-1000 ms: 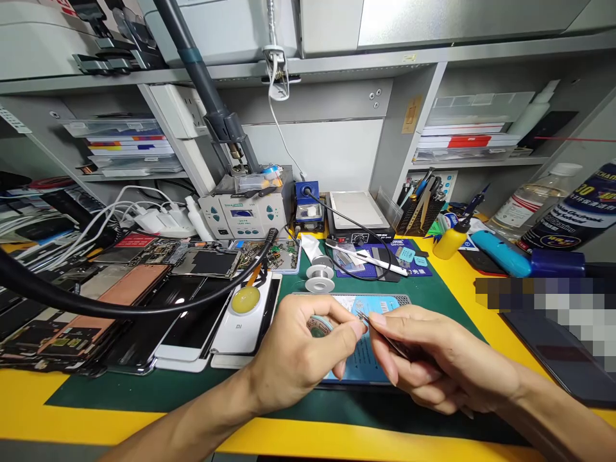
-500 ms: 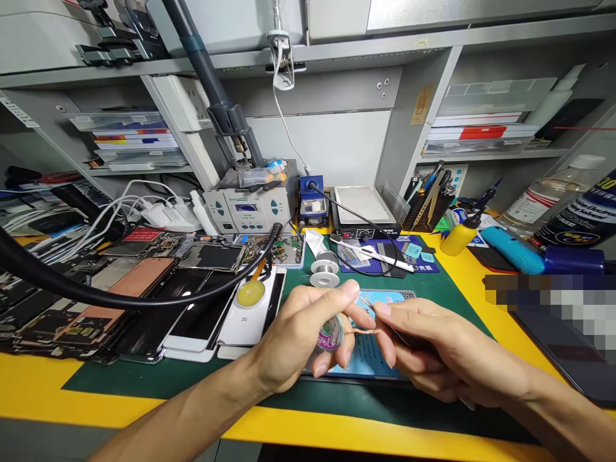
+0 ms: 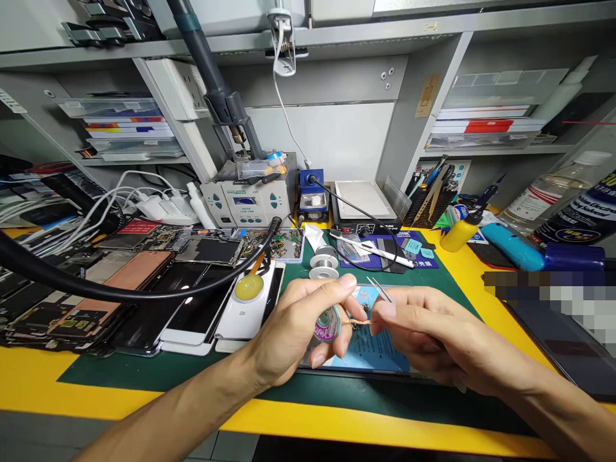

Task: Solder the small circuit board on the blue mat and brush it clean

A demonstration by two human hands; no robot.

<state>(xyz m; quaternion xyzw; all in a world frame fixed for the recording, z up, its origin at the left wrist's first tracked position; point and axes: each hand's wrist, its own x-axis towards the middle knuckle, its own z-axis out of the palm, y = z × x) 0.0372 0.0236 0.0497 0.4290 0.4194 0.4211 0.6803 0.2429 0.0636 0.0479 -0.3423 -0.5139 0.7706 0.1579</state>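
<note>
In my left hand (image 3: pixel 301 324) is a small round spool of desoldering braid (image 3: pixel 328 325) with a purple and white label, my fingers curled around it. A short length of copper braid (image 3: pixel 357 322) runs from the spool to the fingertips of my right hand (image 3: pixel 423 327). That hand is closed around a pair of tweezers (image 3: pixel 381 290), whose thin tips point up and left, slightly apart and with nothing between them. Below both hands lies a blue printed sheet or pad (image 3: pixel 359 353), partly hidden by them. Just beyond my left hand stands a solder wire spool (image 3: pixel 324 264).
Phones and phone parts (image 3: pixel 115 276) crowd the left side. A black cable (image 3: pixel 144 296) arches over them. Behind are a hot air station (image 3: pixel 250 204) and a heating plate (image 3: pixel 363 202). A yellow bottle (image 3: pixel 459 232) and a dark phone (image 3: pixel 558 340) lie right.
My right hand's thumb and finger have moved left onto the braid's end. The tweezers have shifted, and their tips now stick up more clearly. The left hand still holds the spool.
</note>
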